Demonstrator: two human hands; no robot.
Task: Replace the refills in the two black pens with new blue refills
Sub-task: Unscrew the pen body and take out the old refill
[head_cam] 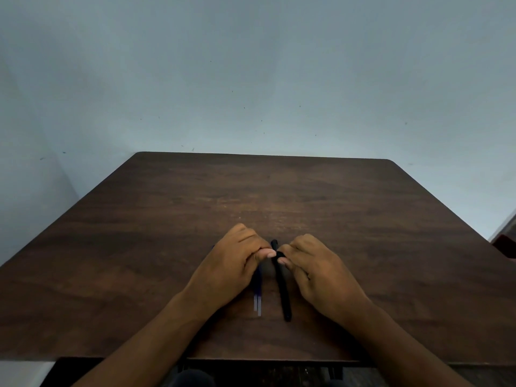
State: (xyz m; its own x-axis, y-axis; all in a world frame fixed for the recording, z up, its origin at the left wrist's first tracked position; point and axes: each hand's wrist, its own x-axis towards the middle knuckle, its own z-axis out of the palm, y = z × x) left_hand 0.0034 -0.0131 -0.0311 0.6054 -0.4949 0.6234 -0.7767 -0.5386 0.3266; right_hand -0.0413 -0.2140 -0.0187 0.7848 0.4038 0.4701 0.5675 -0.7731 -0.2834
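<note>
One black pen (282, 289) lies lengthwise near the table's front edge, its far end poking out between my hands. My right hand (318, 272) pinches the pen's upper part from the right with curled fingers. My left hand (231, 263) is curled too, and its thumb and forefinger meet the same pen from the left. Two blue refills (257, 300) lie side by side just left of the pen, their far ends hidden under my left hand. A small dark tip (213, 247) shows left of that hand. I see no second pen clearly.
The dark wooden table (167, 219) stands against a pale blue wall, with bare wood on both sides and beyond my hands. A reddish object (505, 244) sits past the table's right edge. The front edge runs just below my forearms.
</note>
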